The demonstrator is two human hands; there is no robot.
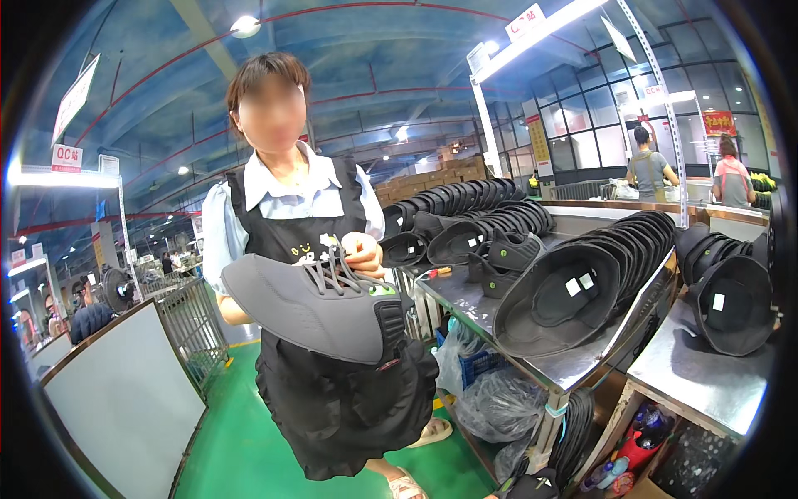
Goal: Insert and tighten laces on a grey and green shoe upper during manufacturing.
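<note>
Neither of my hands shows in the head view. Facing me stands a person in a pale blue shirt and a black ruffled apron. That person holds up a dark grey shoe upper with grey laces and a small green tab. The person's raised hand is at the laces; their other hand is hidden behind the upper. At the bottom edge a black item with a light mark is partly cut off, and I cannot tell what it is.
Nested rows of black shoe uppers cover a metal table on the right. More uppers sit on a nearer metal bench. Plastic bags are under the table. A white partition and metal railing border the green floor.
</note>
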